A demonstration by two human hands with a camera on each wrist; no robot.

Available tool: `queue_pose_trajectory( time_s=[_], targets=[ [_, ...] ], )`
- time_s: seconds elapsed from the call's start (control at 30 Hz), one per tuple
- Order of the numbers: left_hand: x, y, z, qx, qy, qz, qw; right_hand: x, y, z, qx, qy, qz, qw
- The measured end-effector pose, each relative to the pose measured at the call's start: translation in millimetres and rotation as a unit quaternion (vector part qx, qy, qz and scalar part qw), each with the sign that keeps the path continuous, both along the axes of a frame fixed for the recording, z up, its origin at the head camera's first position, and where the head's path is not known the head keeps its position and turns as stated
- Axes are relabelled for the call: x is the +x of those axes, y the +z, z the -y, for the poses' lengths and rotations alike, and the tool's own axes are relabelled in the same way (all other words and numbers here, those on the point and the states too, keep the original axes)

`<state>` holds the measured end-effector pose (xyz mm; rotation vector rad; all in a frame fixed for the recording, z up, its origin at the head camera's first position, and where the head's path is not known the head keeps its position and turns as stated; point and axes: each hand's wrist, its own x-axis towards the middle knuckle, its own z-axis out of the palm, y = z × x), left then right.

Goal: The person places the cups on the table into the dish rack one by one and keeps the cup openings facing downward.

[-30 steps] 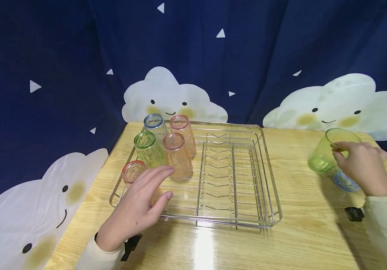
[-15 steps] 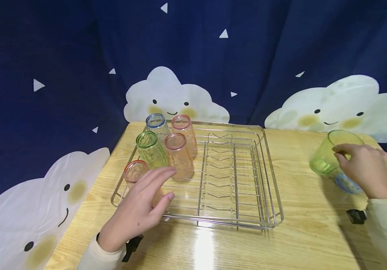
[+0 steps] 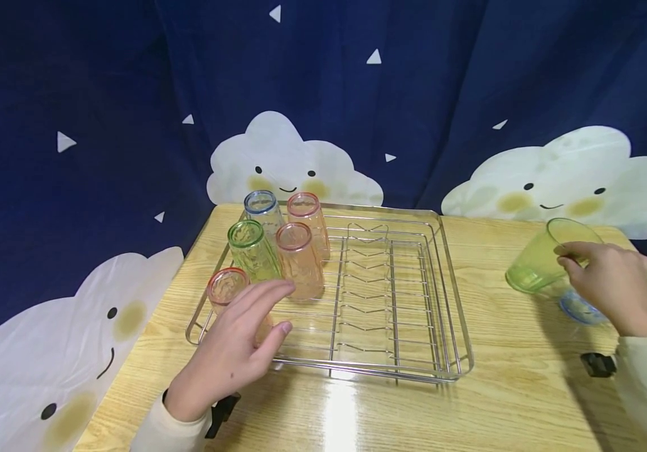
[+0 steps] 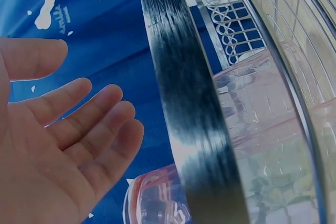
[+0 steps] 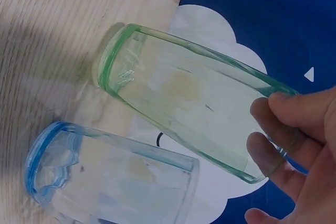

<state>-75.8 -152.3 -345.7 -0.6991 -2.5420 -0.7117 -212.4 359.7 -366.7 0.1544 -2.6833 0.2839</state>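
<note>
On the right, my right hand [image 3: 614,285] pinches the rim of a clear green drinking glass [image 3: 532,263], thumb on one side and fingers inside the mouth. The glass leans with its base towards the left; I cannot tell whether it touches the table. Close beside it stands a blue glass [image 5: 115,174], partly hidden by the hand in the head view. My left hand [image 3: 229,351], fingers loosely bent, is by the red-rimmed glass [image 3: 227,289] at the rack's front left corner. In the left wrist view the left palm [image 4: 58,171] holds nothing.
A wire dish rack [image 3: 454,289] sits mid-table. Upside down in its left part stand a green glass [image 3: 252,251], an orange glass [image 3: 300,263], a pink glass [image 3: 309,216] and a blue glass [image 3: 263,210]. A dark blue cloud-print curtain [image 3: 413,81] hangs behind the wooden table [image 3: 425,414].
The green glass in my right hand has tilted further, its base swinging left. My right hand has shifted only slightly, and my left hand keeps its pose.
</note>
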Motion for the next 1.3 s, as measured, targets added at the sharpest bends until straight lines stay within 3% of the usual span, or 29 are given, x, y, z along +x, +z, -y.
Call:
queue_pose_trajectory(
  time_s=[0.27,0.53,0.87,1.1,1.3],
  targets=[
    [1.0,0.1,-1,0.011,-0.007,-0.011,0.9999,10.7,6.3,5,-0.007,-0.010,-0.004,1.000],
    [0.5,-0.9,-3,0.020,-0.015,-0.019,0.9995,23.3,17.7,13,0.003,0.008,-0.051,0.999],
    [0.7,-0.5,-4,0.013,-0.017,-0.010,0.9997,46.3,35.5,28,-0.026,0.006,-0.073,0.997],
    [0.5,-1.0,-6,0.005,-0.016,-0.023,0.9996,60.4,45.1,40,-0.054,0.066,-0.169,0.982],
    [0.2,-0.5,-6,-0.004,-0.011,-0.010,0.9999,72.5,53.1,54,-0.101,0.104,-0.193,0.971]
  ],
)
